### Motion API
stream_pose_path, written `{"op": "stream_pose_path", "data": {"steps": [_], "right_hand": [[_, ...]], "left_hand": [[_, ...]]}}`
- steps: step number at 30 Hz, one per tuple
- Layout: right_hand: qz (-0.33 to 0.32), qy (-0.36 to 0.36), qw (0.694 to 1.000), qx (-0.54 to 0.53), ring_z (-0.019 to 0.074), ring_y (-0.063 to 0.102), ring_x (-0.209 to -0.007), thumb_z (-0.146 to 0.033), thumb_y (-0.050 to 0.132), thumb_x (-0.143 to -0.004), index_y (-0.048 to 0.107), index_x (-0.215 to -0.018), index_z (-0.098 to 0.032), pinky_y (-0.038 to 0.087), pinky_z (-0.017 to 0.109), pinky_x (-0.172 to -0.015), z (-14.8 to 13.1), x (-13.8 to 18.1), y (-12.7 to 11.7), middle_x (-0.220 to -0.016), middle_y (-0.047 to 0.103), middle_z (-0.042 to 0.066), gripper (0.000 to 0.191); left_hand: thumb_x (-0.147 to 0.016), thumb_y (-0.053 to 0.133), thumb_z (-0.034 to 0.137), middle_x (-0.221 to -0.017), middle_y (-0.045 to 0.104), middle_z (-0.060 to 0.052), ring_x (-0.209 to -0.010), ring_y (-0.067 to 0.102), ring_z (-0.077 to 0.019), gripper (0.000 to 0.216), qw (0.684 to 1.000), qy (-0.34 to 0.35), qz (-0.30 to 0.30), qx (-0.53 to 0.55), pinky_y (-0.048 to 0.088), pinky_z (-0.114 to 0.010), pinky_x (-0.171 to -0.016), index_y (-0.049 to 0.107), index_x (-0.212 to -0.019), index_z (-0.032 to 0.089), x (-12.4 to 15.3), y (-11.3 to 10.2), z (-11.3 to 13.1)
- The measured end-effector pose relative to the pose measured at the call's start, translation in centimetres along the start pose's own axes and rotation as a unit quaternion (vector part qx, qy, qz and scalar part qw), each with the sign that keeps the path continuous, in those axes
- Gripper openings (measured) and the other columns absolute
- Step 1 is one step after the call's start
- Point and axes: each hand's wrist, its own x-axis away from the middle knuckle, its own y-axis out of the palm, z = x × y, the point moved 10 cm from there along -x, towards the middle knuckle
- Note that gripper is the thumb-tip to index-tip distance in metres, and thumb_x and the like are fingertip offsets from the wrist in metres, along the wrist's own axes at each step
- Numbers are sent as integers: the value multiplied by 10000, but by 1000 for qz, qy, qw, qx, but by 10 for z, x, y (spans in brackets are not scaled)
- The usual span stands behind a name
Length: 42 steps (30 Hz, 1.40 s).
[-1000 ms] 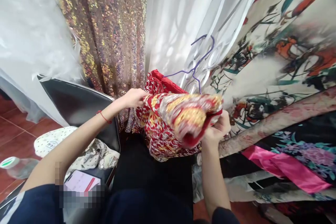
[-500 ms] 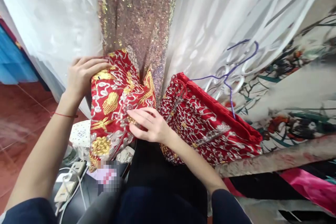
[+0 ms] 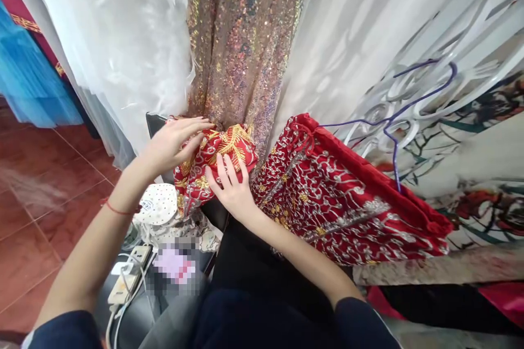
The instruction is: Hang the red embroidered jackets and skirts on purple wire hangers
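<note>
A folded red cloth with gold and silver embroidery [image 3: 227, 148] rests on the back of a black chair [image 3: 152, 122]. My left hand [image 3: 172, 142] lies flat on its top left, fingers spread. My right hand [image 3: 230, 188] presses flat against its lower front. Neither hand grips it. To the right lies a larger red embroidered garment [image 3: 344, 202], spread out and slanting down to the right, apart from both hands.
White sheer fabric [image 3: 123, 38] and a sequined gold fabric [image 3: 245, 43] hang behind. A purple wire hanger [image 3: 395, 120] sits among white hangers at right. A white polka-dot cloth [image 3: 158, 204], a power strip [image 3: 126, 278] and a printed fabric [image 3: 470, 174] lie around. Red floor tiles at left.
The folded red cloth went from my hands at centre to the chair back at left, and shrank into a tighter bundle. Both hands now lie flat on it.
</note>
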Motion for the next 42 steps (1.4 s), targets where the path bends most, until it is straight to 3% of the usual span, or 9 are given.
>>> {"op": "stream_pose_path", "data": {"steps": [5,10,15,20,25,30,35,39,42], "right_hand": [[-24,-49,999,-3,304,438,-1442,-200,455,-988,473,-1444,-102,285,542,-1183,-8,17,-3,-1536,489,214,467],[-3,-80,995,-58,253,380,-1479,-223,502,-935,568,-1370,-183,154,528,-1201,13,44,-52,-1523,529,146,441],[114,108,988,1,253,552,-1299,-233,564,-891,656,-1170,-191,185,498,-1168,106,66,-107,-1285,689,132,296],[76,318,940,95,355,505,-1311,-274,524,-914,571,-1314,-104,343,538,-1046,211,110,-117,-1371,580,240,437],[-2,337,929,151,358,491,-1281,-293,459,-961,503,-1405,-16,343,497,-1028,259,149,-104,-1340,591,260,525],[-45,283,951,118,282,560,-1063,-340,480,-956,626,-1286,-80,348,448,-970,294,169,-91,-1123,681,174,445],[-5,263,962,72,262,582,-1034,-329,471,-934,631,-1212,-100,358,435,-978,306,173,-95,-1096,694,147,394],[136,291,947,-9,254,612,-1103,-302,525,-911,594,-1218,-168,383,444,-1017,274,168,-118,-1129,676,122,342],[182,303,934,-48,252,610,-1145,-330,595,-901,640,-1082,-223,388,452,-1051,241,154,-126,-1158,655,104,215]], "left_hand": [[-1002,303,470,-1384,636,-160,-1318,562,-293,551,999,-18,36,6,365,-515,-1149,587,-1335,135,-14,52,2],[-985,315,439,-1393,623,-144,-1328,539,-287,519,996,-52,72,-28,340,-498,-1161,564,-1356,175,-6,59,-1],[-985,333,407,-1396,614,-162,-1310,559,-281,517,992,-77,98,-33,370,-482,-1157,495,-1405,153,-16,41,40],[-963,443,375,-1448,561,-173,-1391,487,-301,453,990,-70,117,-33,370,-483,-1167,518,-1356,160,-54,41,121],[-976,426,382,-1435,561,-200,-1382,492,-285,454,995,-9,87,38,371,-431,-1167,544,-1310,98,-115,82,179],[-989,405,426,-1429,581,-179,-1363,501,-274,460,984,-49,155,69,361,-435,-1151,588,-1298,138,-183,106,158],[-1024,233,536,-858,755,-160,-966,715,-272,678,996,-83,-35,-14,474,-366,-870,766,-865,148,-200,155,144],[-1030,239,537,-762,745,-147,-841,721,-250,697,993,-103,-29,-44,437,-324,-754,781,-791,169,-173,146,155],[-1035,247,538,-726,741,-114,-774,701,-216,680,993,-107,-8,-41,392,-302,-687,767,-769,189,-158,138,164]]}}
